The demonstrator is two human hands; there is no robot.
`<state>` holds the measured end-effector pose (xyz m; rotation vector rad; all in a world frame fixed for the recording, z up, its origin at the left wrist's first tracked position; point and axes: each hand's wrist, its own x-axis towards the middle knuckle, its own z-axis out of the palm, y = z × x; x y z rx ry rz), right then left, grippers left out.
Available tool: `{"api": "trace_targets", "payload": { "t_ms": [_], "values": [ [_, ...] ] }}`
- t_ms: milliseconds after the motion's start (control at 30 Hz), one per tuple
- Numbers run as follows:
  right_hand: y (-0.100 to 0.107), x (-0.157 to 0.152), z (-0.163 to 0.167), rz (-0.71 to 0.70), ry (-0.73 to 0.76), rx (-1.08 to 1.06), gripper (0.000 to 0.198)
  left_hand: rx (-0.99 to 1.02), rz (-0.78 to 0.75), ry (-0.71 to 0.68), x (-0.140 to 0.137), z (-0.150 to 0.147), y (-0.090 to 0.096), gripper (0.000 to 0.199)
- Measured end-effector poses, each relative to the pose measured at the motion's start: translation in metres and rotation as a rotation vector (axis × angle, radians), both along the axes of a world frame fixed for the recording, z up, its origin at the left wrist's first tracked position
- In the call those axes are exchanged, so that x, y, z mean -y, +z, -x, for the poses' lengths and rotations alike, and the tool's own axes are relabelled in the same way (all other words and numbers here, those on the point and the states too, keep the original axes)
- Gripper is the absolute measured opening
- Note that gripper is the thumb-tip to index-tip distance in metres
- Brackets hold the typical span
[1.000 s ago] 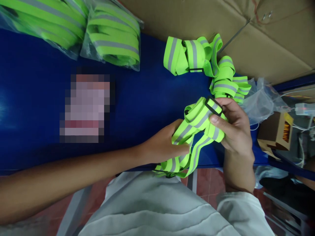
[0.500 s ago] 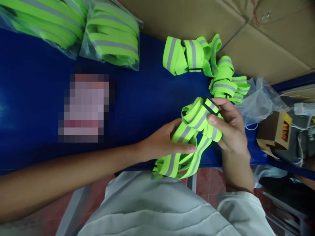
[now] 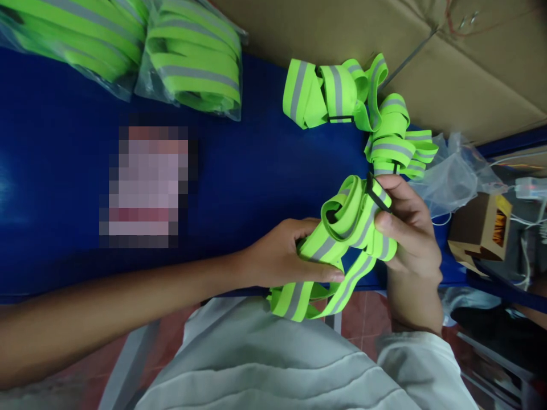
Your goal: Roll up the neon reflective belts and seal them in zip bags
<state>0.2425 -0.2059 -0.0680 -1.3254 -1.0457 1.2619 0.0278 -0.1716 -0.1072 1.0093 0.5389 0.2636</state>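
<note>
Between my hands hangs a neon-yellow reflective strap [image 3: 326, 244] with a grey stripe, looped several times over the table's front edge. My right hand [image 3: 408, 228] pinches its bunched upper end beside a black buckle [image 3: 376, 193], thumb on top. Lower down, my left hand [image 3: 294, 253] wraps round the loops, thumb stretched across the front; its other fingers are mostly hidden behind the strap. Just beyond my right hand lie more coiled straps [image 3: 391, 142] of the same kind, and another strap bundle [image 3: 339, 94] with a black buckle.
Bagged rolls of strap [image 3: 196, 62] stand at the back left of the blue table [image 3: 248, 171]. A blurred-out rectangular item [image 3: 147, 188] lies at left. Large cardboard boxes [image 3: 342, 28] line the back. To the right are a clear plastic bag [image 3: 453, 171] and a small open carton [image 3: 478, 225].
My right hand has shifted slightly right and down with the buckle end. The upper loops have turned and opened a little. My left hand keeps its hold almost in place.
</note>
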Motion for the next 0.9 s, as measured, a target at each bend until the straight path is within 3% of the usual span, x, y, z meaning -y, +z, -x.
{"api": "trace_targets", "payload": {
  "t_ms": [200, 433, 600, 700, 900],
  "values": [
    [0.0035, -0.0003, -0.0032, -0.038, -0.070, 0.029, 0.033, 0.001, 0.139, 0.016, 0.0019, -0.0027, -0.0002, 0.052],
    [0.0044, -0.0022, -0.0019, -0.057, -0.113, 0.047, 0.035, 0.095, 0.357, -0.139, 0.0025, -0.0010, -0.0010, 0.058],
    [0.0035, -0.0029, -0.0008, -0.048, -0.097, 0.020, 0.034, 0.179, 0.338, -0.363, -0.0035, 0.0000, 0.0042, 0.033],
    [0.0027, -0.0034, 0.0000, -0.048, -0.085, 0.014, 0.032, 0.169, 0.343, -0.340, -0.0039, 0.0010, 0.0062, 0.021],
    [0.0019, -0.0032, 0.0008, -0.040, -0.083, 0.034, 0.032, 0.153, 0.354, -0.275, 0.0054, -0.0004, 0.0030, 0.019]
  ]
}}
